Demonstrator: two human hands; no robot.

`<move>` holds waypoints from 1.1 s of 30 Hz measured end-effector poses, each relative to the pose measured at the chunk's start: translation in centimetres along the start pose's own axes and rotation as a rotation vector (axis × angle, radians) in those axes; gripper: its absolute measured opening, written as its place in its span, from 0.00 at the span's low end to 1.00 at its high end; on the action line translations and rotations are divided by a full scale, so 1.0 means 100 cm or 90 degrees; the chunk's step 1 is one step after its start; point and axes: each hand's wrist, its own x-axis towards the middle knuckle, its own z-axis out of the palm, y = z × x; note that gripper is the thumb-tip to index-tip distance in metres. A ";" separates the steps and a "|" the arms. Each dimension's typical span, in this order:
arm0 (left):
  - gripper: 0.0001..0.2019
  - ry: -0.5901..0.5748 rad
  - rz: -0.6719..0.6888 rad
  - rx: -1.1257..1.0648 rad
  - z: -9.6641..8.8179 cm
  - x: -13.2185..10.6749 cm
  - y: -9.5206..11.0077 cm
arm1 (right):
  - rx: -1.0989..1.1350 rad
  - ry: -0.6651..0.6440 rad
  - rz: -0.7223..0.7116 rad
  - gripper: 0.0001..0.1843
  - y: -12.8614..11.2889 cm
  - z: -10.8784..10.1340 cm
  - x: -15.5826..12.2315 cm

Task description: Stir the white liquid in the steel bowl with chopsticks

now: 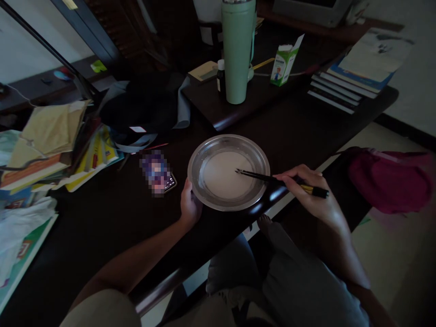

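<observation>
A round metal bowl (229, 204) with a wide rim sits near the table's front edge. Whitish, cloudy liquid (225, 177) covers its bottom. At its lower left side, my left hand (190, 206) grips the bowl, thumb against the outer wall and the other fingers mostly hidden beneath. My right hand (311, 193) is closed around a pair of black chopsticks (262, 176) with gold-patterned ends. They reach over the bowl's right rim, and their tips are close together above or at the liquid; I cannot tell whether they touch it.
Left of the bowl lies a phone (158, 175) with a blurred screen. Books and papers (47, 141) pile up farther left, beside a dark bag (143, 104). Behind stand a green tumbler (237, 54), a small dark bottle (221, 77), a carton (284, 63) and stacked books (354, 77).
</observation>
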 end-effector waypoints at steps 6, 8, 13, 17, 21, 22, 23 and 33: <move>0.20 0.001 -0.009 -0.011 0.002 0.002 -0.001 | 0.052 -0.112 -0.010 0.15 -0.007 -0.005 -0.003; 0.19 0.004 -0.010 -0.009 0.003 0.001 -0.001 | 0.062 -0.117 -0.015 0.16 -0.005 0.006 -0.001; 0.20 -0.004 -0.006 -0.007 0.005 -0.002 -0.002 | 0.065 -0.091 -0.014 0.17 0.005 0.035 0.006; 0.20 -0.003 -0.005 -0.011 0.004 -0.003 -0.002 | 0.038 -0.042 -0.015 0.16 0.007 0.043 0.012; 0.21 0.001 -0.003 -0.016 0.001 -0.004 0.003 | 0.004 0.031 -0.020 0.16 0.002 0.033 0.010; 0.21 0.000 -0.002 -0.017 0.001 -0.004 0.005 | -0.008 0.041 -0.020 0.16 0.001 0.028 0.008; 0.21 -0.001 -0.001 -0.016 0.000 -0.003 0.005 | -0.019 0.046 -0.019 0.15 0.000 0.023 0.006; 0.20 -0.003 0.000 -0.012 0.001 0.002 0.000 | 0.048 -0.114 -0.010 0.16 -0.008 -0.005 -0.004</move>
